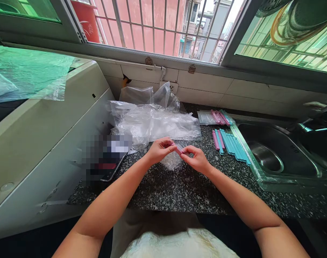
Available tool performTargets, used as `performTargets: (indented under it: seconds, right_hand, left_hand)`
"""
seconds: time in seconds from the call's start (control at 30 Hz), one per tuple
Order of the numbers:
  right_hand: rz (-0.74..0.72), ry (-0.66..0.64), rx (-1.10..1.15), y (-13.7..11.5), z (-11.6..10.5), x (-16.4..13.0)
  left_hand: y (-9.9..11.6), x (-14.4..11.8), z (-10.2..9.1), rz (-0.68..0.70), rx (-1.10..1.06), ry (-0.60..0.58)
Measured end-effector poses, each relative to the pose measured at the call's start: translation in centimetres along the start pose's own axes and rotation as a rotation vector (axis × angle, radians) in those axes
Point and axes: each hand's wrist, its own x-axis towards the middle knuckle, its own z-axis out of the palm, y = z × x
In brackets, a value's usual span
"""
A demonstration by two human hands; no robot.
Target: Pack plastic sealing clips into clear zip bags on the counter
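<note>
My left hand (160, 148) and my right hand (196, 158) meet over the speckled granite counter (179, 186). Together they pinch a pink sealing clip (177, 148) along the top of a small clear plastic bag (172, 160) that hangs down between them. A row of teal and pink clips (229, 142) lies on the counter to the right of my right hand. Farther back, a clear packet with more pink and teal clips (216, 117) lies flat.
A heap of clear plastic bags (152, 120) sits behind my hands. A steel sink (276, 154) fills the right side. A white appliance (42, 143) stands at the left. A blurred object (105, 157) lies beside it. A barred window runs along the back.
</note>
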Motion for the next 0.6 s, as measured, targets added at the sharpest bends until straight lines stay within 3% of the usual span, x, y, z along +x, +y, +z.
performTargets:
  seconds: [0.6]
  right_hand:
    - [0.000,0.011,-0.016,-0.20,0.01,0.04]
  left_hand:
    - [0.35,0.18,0.02,0.020,-0.010,0.025]
